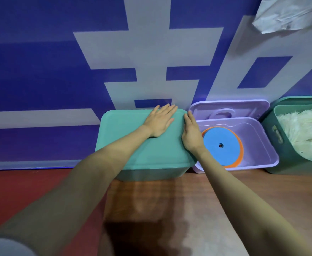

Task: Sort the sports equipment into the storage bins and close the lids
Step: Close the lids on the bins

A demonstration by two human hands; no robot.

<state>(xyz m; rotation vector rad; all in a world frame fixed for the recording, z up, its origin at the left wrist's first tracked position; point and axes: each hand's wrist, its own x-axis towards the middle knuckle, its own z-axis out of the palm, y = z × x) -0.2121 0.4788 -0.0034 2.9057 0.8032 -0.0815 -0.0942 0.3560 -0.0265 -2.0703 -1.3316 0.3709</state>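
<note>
A teal lid (151, 145) is being pressed onto the teal bin (151, 173) against the wall by the flat left hand (159, 121), while the right hand (192, 133), fingers straight, is being held against its right edge. It looks light, stiff and smooth, best pushed at the rims. Just beside, a purple bin (262, 145) is lying open with a blue disc (221, 145) inside, its purple lid (229, 109) leaning behind; a green bin (277, 130) of white feathers (303, 133) is crowding the right.

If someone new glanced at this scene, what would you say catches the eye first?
Probably both hands on the teal bin lid at centre: the left hand pressing flat on top, the right hand along its right edge. Next, the blue and orange disc inside the open lilac bin just right, whose lid leans against the blue wall.
</note>
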